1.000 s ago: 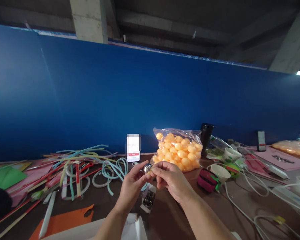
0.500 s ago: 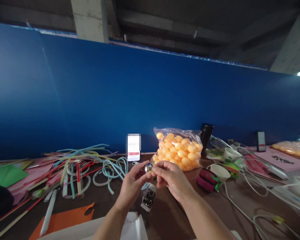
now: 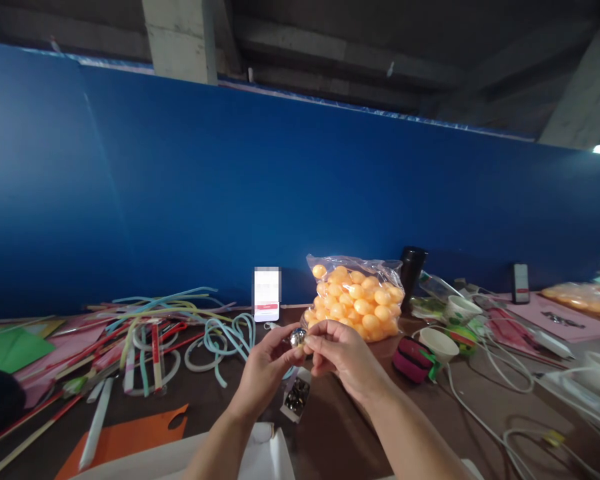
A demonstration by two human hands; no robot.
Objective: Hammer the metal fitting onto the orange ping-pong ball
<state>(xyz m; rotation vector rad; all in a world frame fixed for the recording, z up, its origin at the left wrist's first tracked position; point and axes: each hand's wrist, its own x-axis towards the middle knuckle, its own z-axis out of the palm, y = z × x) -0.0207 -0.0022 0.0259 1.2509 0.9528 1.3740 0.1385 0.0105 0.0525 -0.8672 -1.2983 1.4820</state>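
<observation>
Where the two hands meet: a shiny silver ball (image 3: 297, 337), held up just in front of the lower left corner of the bag of orange balls (image 3: 355, 300).
Left hand (image 3: 266, 363): ahead of the bag and to its left, thumb and fingers clasping the ball from the left.
Right hand (image 3: 347, 357): directly in front of the bag, thumb and forefinger pinching at the ball's right edge; whether a smaller piece sits between those tips, one cannot tell.
Small box (image 3: 290, 415): in front of the bag, a little left, dark shiny pieces inside, its far end close below the fingers.
Brown tabletop (image 3: 325, 440): that's the room, a stretch in front of the bag, from the box's right edge to the right forearm.
Magenta pouch (image 3: 411, 360): near the bag's right corner, a paper cup (image 3: 439, 345) beside it, bordering the right side.
Blue tubing (image 3: 233, 340): left of the bag, loops crowding the left hand, tight there.
Phone (image 3: 267, 313): left of the bag, propped upright.
Blue wall (image 3: 280, 167): behind the bag, closing off the far edge.
</observation>
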